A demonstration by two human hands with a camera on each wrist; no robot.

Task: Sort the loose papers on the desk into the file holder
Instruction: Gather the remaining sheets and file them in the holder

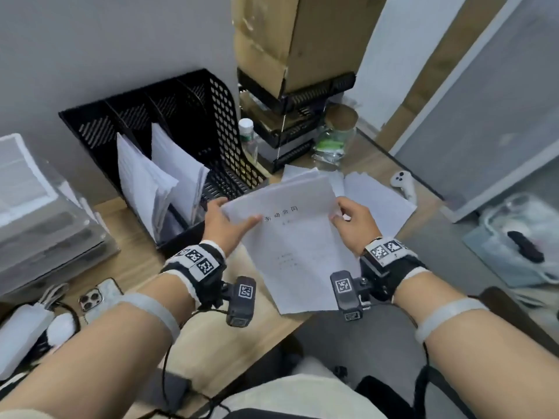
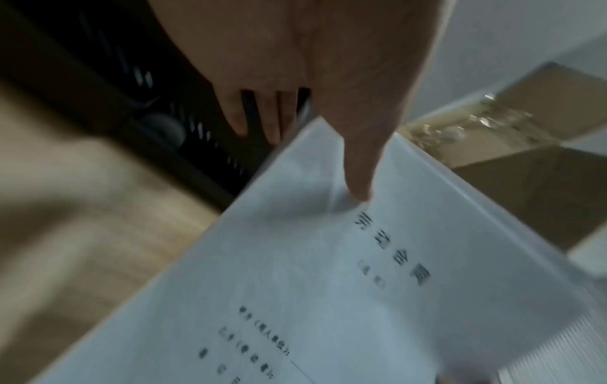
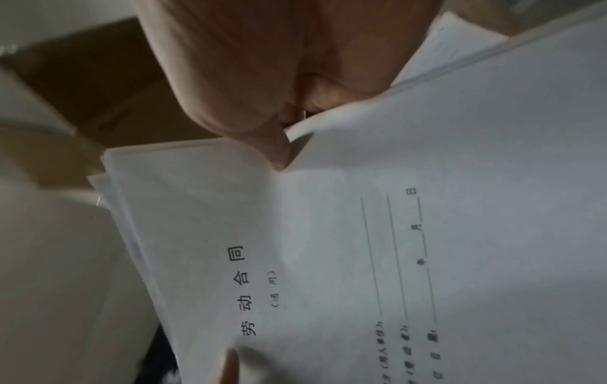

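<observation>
A stack of white printed papers (image 1: pixel 298 237) with a bold title is held up over the desk by both hands. My left hand (image 1: pixel 225 222) pinches its left edge, thumb (image 2: pixel 356 166) on top and fingers underneath. My right hand (image 1: pixel 352 220) pinches the right edge, thumb (image 3: pixel 276 145) pressed on the top sheet (image 3: pixel 410 233). The black mesh file holder (image 1: pixel 187 122) stands at the back left, with sheets (image 1: pixel 157 182) leaning in two of its slots. More loose papers (image 1: pixel 375 201) lie on the desk behind the held stack.
A clear storage box (image 1: pixel 39 213) sits at the left, a phone (image 1: pixel 99 297) near the front left. Stacked black trays (image 1: pixel 296 116) under a cardboard box (image 1: pixel 296 37), a bottle (image 1: pixel 249 137), a jar (image 1: pixel 337 131) and a white controller (image 1: pixel 403 182) crowd the back right.
</observation>
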